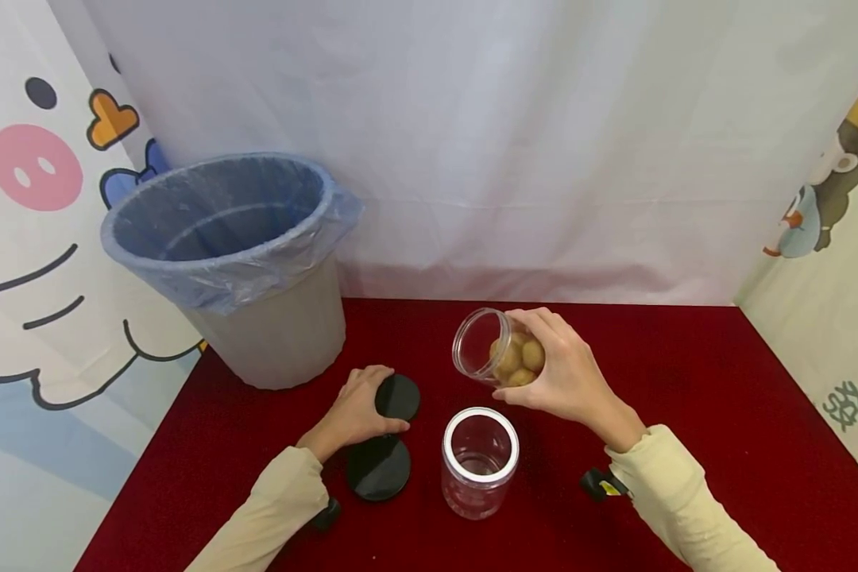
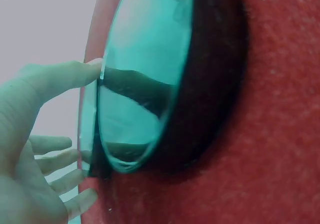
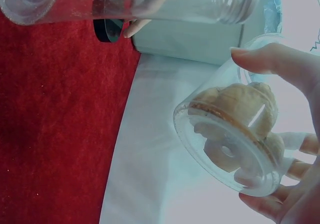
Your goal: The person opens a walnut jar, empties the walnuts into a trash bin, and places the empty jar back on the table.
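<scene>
My right hand (image 1: 561,373) grips a clear plastic jar (image 1: 481,345) around its side. The jar is tipped, its open mouth facing left, and lumpy tan balls (image 1: 520,359) lie near its base; their kind is unclear. Below it an open clear jar (image 1: 475,499) with a white rim stands upright on the red cloth. My left hand (image 1: 357,409) is at a black lid (image 1: 398,397), thumb and fingers on either side of it. The left wrist view shows those fingers spread and loose. A second black lid (image 1: 379,470) lies just nearer, glossy in the left wrist view.
A grey bin (image 1: 286,338) lined with a blue bag (image 1: 257,266) stands at the back left. Behind the red cloth (image 1: 672,413) hangs a white curtain (image 1: 543,159). Cartoon-printed sheets flank both sides.
</scene>
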